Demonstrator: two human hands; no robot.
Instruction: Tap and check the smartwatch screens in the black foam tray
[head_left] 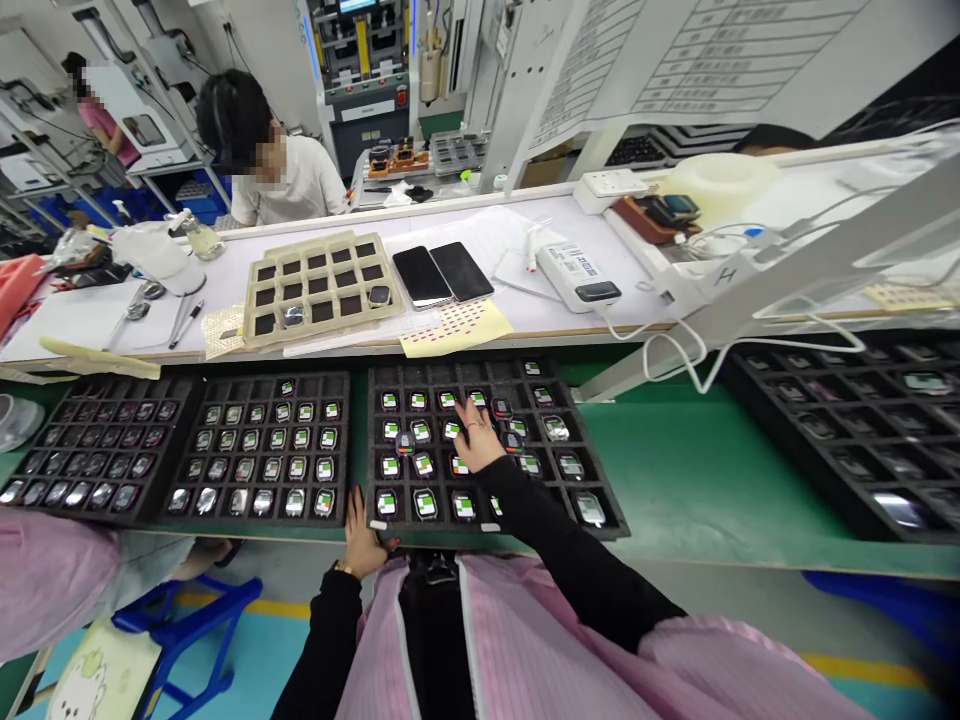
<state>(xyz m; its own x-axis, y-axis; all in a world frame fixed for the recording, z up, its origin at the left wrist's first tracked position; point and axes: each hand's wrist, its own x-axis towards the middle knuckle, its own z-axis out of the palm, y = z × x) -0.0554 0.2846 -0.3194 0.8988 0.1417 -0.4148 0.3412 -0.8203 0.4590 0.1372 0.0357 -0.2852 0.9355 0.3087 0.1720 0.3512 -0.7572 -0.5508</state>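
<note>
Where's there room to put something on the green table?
The bare green tabletop between the smartwatch tray under the right hand and the far-right tray. It's crowded leftward, with two more trays, and on the shelf behind, with a beige tray and phones.

The black rectangular compartment tray [465,375] looks like foam, matt and slightly rough. The square watch-like pieces with green-and-white faces [425,503] in its cells look smooth and glossy. To the tray's right, the green bench top [667,470] appears smooth with a faint sheen. Beyond the tray, the beige gridded holder [322,328] looks like dull moulded plastic, the two black rectangular phones [461,270] have shiny, glass-like faces, and the yellow red-marked sheet [457,328] resembles thin matt paper. Nearer than the tray, the pink striped jacket [517,620] is creased cloth; the black sleeve [585,560] is matt fabric.
</note>
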